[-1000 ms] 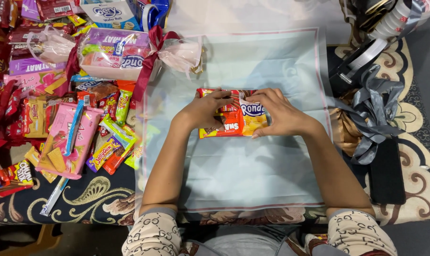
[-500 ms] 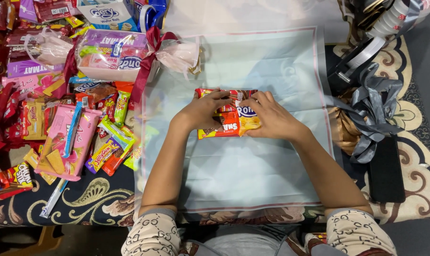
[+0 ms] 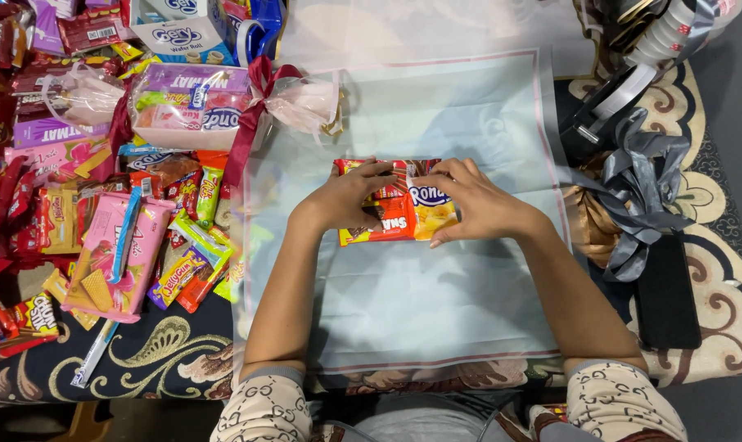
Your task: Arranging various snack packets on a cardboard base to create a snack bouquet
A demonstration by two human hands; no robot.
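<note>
Glossy snack pkts (image 3: 403,214), both hands (image 3: 346,200) pressing

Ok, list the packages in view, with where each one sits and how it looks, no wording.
Snack packs: red and yellow flat packets, mid-sheet, under left hand and right hand.
Wrapping sheet: pale blue-white, pink border, centre.
Wrapped bundle: clear film over purple and pink packs, dark red ribbon, upper left.
Pink wafer pack: long, pink, blue strip, left.
White box: blue markings, top left.
Loose sweets: red, yellow, far left.
</note>
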